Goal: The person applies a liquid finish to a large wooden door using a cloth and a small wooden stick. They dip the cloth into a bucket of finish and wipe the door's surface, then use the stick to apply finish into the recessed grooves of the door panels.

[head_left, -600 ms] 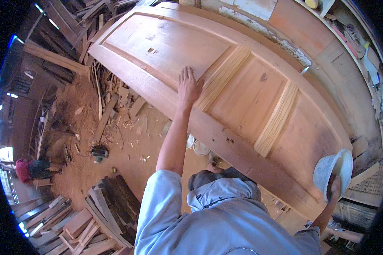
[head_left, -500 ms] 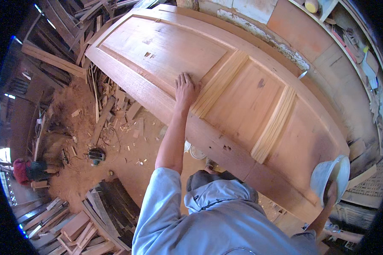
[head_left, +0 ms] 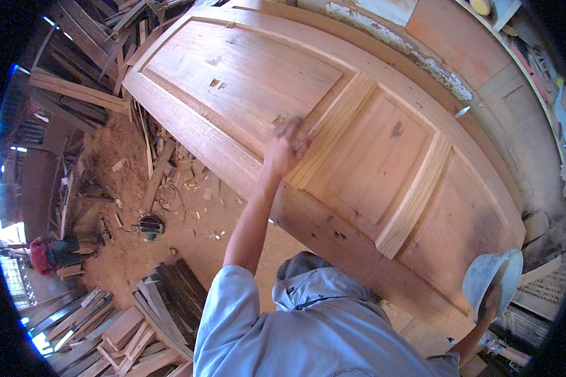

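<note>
Nearest: blue-grey shirt at bottom of view, arms reaching well apart.

Left hand over wooden door, at the near end of its long panel, just beside a pale rail. Just changed: flat with fingers laid out on the wood half a second ago; now motion-blurred, fingers drawn together and curled. Reading: flat-palm contact probably lightened or given up, hand mid-stroke or mid-lift. Pinching anything? Cannot tell, too blurred. Touching or just above the panel: cannot tell either.

Right hand at the mouth of pale basin, by the right-hand end of the door. Basin tipped, mouth away to the right. Little change there; reading: basin kept within reach, only left side busy. Fingers shadowed; cannot tell whether pressed on the wall or loose inside.

Door stretched from upper left to lower right. Small gouges in the long panel, dark knot in the middle one.

Beyond: dusty floor, power tool, dark planks. Farther off at left: co-worker in red top.
</note>
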`<state>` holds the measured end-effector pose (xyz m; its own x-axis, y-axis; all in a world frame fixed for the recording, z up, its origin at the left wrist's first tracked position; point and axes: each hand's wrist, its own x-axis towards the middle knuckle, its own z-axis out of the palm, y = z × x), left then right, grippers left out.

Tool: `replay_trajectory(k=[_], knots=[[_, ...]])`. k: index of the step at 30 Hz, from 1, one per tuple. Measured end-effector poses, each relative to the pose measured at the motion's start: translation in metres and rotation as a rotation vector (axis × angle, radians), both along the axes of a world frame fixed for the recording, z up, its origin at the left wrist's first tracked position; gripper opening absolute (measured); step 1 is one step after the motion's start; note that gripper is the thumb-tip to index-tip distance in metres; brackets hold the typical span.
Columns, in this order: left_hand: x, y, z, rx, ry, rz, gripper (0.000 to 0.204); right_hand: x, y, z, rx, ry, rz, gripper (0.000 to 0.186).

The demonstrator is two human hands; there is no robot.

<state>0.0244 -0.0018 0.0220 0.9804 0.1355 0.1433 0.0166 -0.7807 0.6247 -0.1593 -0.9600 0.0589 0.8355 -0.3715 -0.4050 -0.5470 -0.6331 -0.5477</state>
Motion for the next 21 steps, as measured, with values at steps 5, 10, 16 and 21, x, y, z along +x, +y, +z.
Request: replay_trajectory(k=[5,10,16,21], knots=[[0.002,-0.003,-0.029,0.389,-0.197,0.126,0.053,-0.007,0.004,-0.016,-0.013,0.02,-0.028,0.06],[0.003,0.014,0.025,0.102,-0.06,0.256,0.046,-0.005,0.009,-0.016,-0.042,0.03,-0.028,0.06],[0.006,0.026,-0.001,-0.478,-0.047,0.181,0.036,-0.004,0.011,-0.01,-0.073,0.032,-0.028,0.059],[0.004,0.026,-0.015,0.17,-0.179,0.048,0.033,-0.004,0.01,-0.012,-0.086,0.033,-0.023,0.059]])
